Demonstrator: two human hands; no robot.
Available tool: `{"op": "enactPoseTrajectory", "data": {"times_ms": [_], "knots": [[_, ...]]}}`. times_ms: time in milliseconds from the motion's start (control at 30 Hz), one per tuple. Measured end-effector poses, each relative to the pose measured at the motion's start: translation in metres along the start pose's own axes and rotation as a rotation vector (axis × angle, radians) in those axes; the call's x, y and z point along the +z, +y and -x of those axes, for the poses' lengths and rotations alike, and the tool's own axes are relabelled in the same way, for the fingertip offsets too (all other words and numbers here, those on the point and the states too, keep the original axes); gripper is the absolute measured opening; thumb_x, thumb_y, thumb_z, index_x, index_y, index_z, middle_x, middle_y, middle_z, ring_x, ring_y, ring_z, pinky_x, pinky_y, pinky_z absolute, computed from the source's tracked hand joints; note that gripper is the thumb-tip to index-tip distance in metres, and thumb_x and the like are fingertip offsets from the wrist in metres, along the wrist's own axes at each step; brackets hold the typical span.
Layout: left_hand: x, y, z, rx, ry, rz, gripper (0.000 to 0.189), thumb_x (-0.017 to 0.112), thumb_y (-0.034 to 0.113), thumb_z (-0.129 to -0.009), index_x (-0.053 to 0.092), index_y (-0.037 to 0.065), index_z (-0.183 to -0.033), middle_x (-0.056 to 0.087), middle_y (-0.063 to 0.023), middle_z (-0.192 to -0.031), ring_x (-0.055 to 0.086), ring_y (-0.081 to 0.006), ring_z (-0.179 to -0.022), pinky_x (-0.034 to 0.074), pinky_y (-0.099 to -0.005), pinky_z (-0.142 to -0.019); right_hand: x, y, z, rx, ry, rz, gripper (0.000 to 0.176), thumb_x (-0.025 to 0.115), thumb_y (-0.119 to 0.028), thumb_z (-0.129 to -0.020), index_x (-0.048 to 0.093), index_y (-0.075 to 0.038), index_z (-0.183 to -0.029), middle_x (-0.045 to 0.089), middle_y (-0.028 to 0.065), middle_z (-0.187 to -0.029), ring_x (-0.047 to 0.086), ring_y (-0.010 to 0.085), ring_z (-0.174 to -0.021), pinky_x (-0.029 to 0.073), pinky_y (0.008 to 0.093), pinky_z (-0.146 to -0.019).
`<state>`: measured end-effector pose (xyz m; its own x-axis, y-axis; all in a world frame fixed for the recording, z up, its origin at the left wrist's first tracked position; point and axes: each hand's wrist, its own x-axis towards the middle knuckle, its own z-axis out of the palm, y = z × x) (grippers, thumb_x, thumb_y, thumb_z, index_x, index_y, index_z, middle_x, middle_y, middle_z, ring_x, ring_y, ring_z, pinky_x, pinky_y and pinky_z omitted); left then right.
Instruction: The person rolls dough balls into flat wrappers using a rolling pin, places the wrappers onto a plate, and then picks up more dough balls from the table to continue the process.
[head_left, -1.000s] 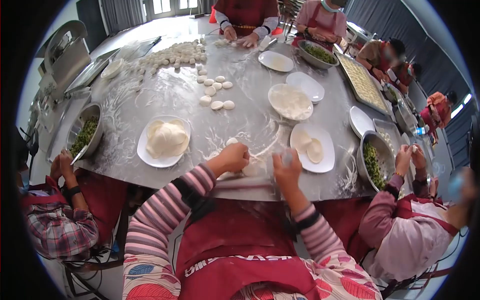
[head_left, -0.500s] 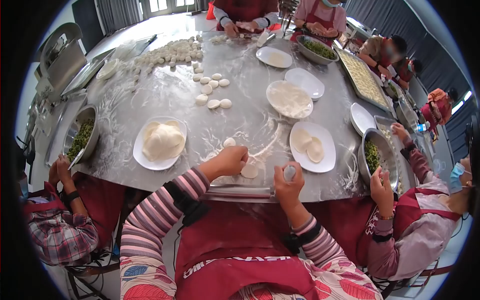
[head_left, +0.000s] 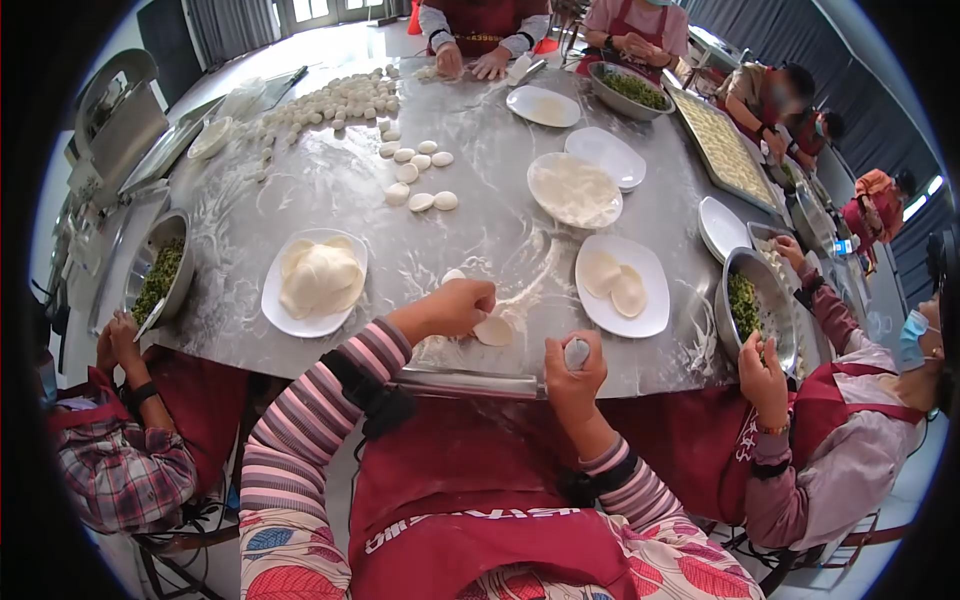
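The work in hand looks like rolling a dough disc (head_left: 494, 330) thin. To do it well, I think the left grip (head_left: 455, 308) should pinch only the rim of the disc and turn it a little between strokes, while the pin presses the border more than the centre, so that the middle comes out thicker. Some flour under the disc should help it not to stick on the counter (head_left: 330, 200). The left grip is nearly closed, with the fingers curled and the tips on the edge of the disc. The disc lies flat on the counter just to the right of this grip, touching it. The right grip (head_left: 573, 372) is closed as a fist around a short rolling pin (head_left: 577, 352), of which only the pale rounded end shows above the fingers. This grip is at the near edge of the counter, near the disc but apart from it, so the pin does not press the dough at this moment. Just beyond the left grip lies one small dough piece (head_left: 454, 275). Beyond the right grip and a little to its right stands a white plate (head_left: 652, 300) with two flat wrappers (head_left: 615, 283). To the left of the left grip, a second plate (head_left: 285, 318) carries a pile of pale dough sheets.
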<state>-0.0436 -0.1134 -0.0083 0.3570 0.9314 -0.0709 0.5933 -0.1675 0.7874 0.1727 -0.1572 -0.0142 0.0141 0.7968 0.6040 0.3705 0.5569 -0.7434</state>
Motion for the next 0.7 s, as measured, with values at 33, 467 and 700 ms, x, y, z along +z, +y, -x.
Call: {"op": "enactPoseTrajectory", "data": {"times_ms": [33,467,700], "knots": [[-0.002,0.003,0.001,-0.078,-0.027,0.081,0.01,0.057,0.004,-0.072,0.054,0.001,-0.081,0.059,-0.0152,-0.075,0.058,-0.0255,-0.067,0.046,-0.0342,-0.061,0.0,0.003,0.001,0.001,0.002,-0.001,0.021,0.067,-0.003,-0.071,0.05,-0.004,-0.084,0.053,0.0108,-0.062,0.056,0.0241,-0.052,0.044,0.0333,-0.049],[0.021,0.007,-0.002,0.078,0.063,-0.325,0.021,0.063,0.017,-0.071,0.056,0.003,-0.085,0.06,-0.0137,-0.07,0.059,-0.0282,-0.065,0.045,-0.0365,-0.061,0.019,0.018,-0.023,-0.06,0.018,0.005,0.022,0.067,-0.003,-0.071,0.049,-0.004,-0.083,0.051,0.0129,-0.061,0.054,0.0298,-0.053,0.042,0.0351,-0.049],[0.014,0.002,0.003,-0.22,0.058,0.08,0.017,0.057,0.007,-0.071,0.057,-0.003,-0.085,0.059,-0.0121,-0.072,0.059,-0.0226,-0.068,0.047,-0.034,-0.062,0.012,0.005,-0.014,-0.028,0.046,-0.042,0.02,0.067,-0.003,-0.072,0.05,-0.004,-0.082,0.051,0.0113,-0.059,0.053,0.026,-0.05,0.042,0.0332,-0.048]]}}
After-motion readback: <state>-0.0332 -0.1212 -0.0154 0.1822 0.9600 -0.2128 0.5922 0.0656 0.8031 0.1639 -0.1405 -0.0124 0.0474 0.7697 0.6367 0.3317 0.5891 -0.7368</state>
